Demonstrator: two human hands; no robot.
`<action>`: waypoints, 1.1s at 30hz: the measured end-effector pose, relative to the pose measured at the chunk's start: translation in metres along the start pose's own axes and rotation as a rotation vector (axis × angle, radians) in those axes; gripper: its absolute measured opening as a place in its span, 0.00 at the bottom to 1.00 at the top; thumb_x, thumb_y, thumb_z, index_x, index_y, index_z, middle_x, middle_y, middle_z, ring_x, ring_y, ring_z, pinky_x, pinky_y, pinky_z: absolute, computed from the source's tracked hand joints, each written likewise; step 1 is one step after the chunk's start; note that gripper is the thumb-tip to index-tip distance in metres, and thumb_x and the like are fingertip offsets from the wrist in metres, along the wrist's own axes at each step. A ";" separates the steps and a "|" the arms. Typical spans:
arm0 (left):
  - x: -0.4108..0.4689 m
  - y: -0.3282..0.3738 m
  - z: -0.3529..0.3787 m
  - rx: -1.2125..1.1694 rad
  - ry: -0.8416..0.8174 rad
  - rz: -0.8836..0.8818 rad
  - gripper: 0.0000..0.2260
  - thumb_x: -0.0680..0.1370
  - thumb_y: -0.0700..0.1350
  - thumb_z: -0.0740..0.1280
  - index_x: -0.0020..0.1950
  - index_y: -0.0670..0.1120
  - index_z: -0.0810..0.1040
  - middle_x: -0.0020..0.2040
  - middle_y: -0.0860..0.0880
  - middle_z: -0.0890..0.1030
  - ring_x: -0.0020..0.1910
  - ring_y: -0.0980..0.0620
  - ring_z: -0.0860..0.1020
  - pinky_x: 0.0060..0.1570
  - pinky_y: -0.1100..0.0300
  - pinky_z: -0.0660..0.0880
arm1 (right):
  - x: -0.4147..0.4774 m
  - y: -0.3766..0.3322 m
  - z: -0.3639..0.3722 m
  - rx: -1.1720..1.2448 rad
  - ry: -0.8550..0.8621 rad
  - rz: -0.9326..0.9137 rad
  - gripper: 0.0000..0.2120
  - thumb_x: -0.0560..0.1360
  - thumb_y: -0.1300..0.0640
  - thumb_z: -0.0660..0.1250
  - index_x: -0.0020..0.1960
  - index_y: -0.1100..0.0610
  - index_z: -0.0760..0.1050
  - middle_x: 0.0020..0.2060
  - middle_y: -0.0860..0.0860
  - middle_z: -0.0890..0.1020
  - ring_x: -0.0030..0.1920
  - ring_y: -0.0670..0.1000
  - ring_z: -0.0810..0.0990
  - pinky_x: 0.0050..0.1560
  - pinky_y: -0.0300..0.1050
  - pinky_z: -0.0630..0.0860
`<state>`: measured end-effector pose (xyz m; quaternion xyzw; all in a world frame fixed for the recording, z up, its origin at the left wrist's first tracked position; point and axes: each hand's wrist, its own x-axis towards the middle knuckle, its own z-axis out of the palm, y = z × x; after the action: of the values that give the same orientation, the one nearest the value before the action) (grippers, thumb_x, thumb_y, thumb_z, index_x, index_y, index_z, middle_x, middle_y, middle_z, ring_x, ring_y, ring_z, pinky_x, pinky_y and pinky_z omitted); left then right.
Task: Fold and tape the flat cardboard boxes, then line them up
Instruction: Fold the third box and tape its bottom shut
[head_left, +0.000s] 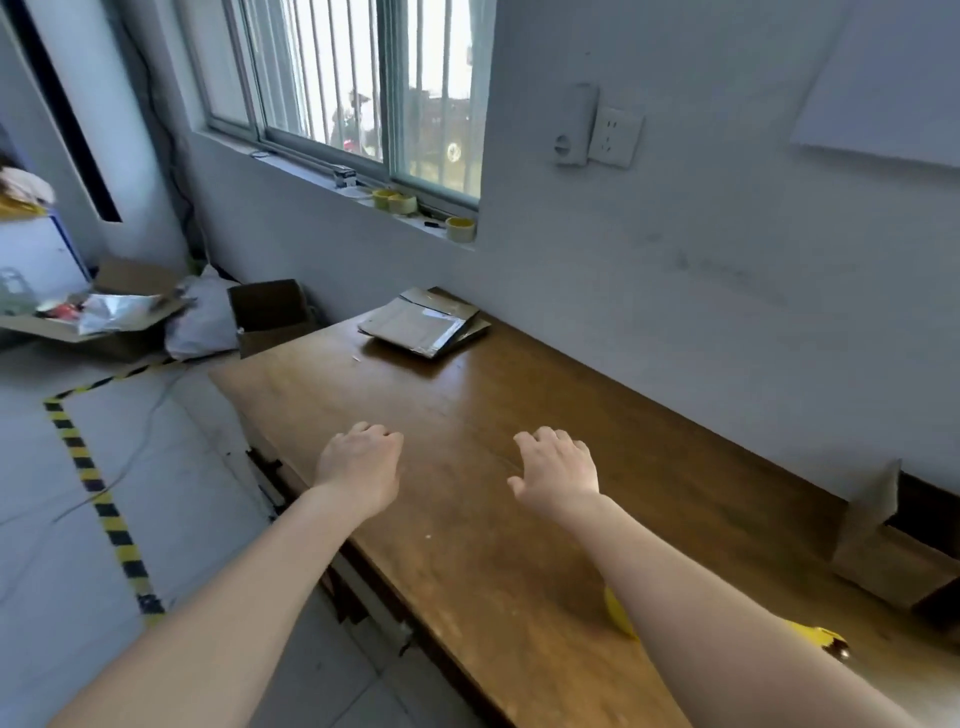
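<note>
Over desk (467, 545): left hand (358, 467) and right hand (558, 470), fingers (373, 431) relaxed, holding nothing. Stack of flat cardboard boxes (423, 325) at far end, well apart from both.

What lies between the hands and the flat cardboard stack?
Head view: only bare tabletop between left hand, right hand and cardboard stack, plus a tiny pale speck.

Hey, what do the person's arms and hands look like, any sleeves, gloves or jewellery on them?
Both are bare. The left hand and right hand wear no gloves, and no rings, watch or wristband show. No sleeve shows on either arm as far as the picture reaches.
</note>
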<state>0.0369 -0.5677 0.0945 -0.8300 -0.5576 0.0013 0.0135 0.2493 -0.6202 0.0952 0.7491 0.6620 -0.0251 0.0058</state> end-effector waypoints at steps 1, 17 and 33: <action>0.001 -0.016 0.002 0.003 -0.005 -0.002 0.11 0.81 0.49 0.60 0.61 0.48 0.74 0.62 0.49 0.76 0.64 0.48 0.70 0.57 0.54 0.71 | 0.007 -0.016 0.002 -0.004 -0.006 -0.002 0.23 0.78 0.46 0.64 0.69 0.53 0.67 0.65 0.54 0.73 0.67 0.56 0.70 0.65 0.51 0.67; 0.103 -0.148 0.050 0.003 -0.041 0.004 0.11 0.79 0.45 0.63 0.61 0.48 0.74 0.60 0.49 0.77 0.60 0.48 0.72 0.53 0.55 0.71 | 0.144 -0.125 0.033 -0.066 -0.083 -0.026 0.24 0.77 0.44 0.63 0.69 0.53 0.66 0.63 0.53 0.73 0.65 0.55 0.71 0.62 0.50 0.69; 0.291 -0.196 0.083 -0.113 -0.183 0.008 0.16 0.81 0.53 0.60 0.67 0.49 0.72 0.63 0.50 0.74 0.66 0.49 0.69 0.60 0.54 0.70 | 0.310 -0.118 0.055 0.004 -0.150 0.128 0.22 0.78 0.45 0.63 0.67 0.54 0.68 0.61 0.54 0.75 0.62 0.55 0.72 0.60 0.49 0.70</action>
<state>-0.0361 -0.2227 0.0197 -0.8281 -0.5522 0.0458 -0.0843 0.1686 -0.3010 0.0291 0.7859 0.6104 -0.0818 0.0553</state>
